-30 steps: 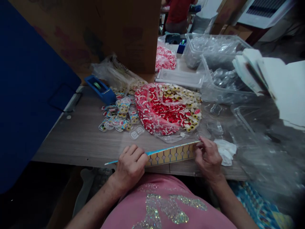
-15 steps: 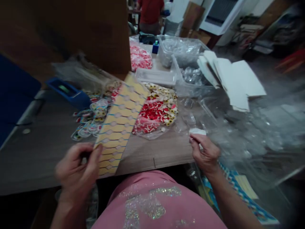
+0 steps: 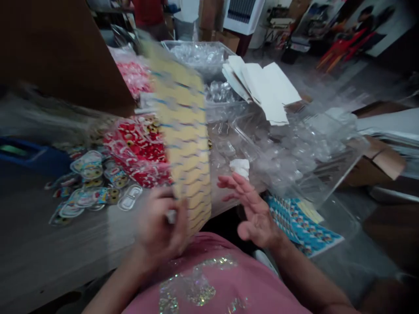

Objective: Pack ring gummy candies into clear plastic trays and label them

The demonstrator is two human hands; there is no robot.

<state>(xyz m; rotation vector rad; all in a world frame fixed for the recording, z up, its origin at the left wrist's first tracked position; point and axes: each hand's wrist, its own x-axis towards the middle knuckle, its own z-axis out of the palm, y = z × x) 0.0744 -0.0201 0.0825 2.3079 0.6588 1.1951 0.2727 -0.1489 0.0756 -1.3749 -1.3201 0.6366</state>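
Observation:
My left hand, blurred by motion, grips the lower left edge of a long yellow die-cut card sheet with dark wavy lines across it. The sheet stands up tilted over the table edge. My right hand has its fingers spread and holds nothing. Just beyond its fingertips lies a small crumpled white piece, perhaps tissue. Behind the sheet, partly hidden, is a bag of small red and white pieces. Left of it lie several clear oval packs with printed inserts.
Clear bins of transparent plastic parts stand at the back, with white cards on the nearer one. A large clear tray of plastic shells is at right, above a blue printed sheet. A blue holder sits at left.
My left hand has swung the yellow sheet right and more upright. My right hand has let go of the white piece and spread its fingers. The view has turned right.

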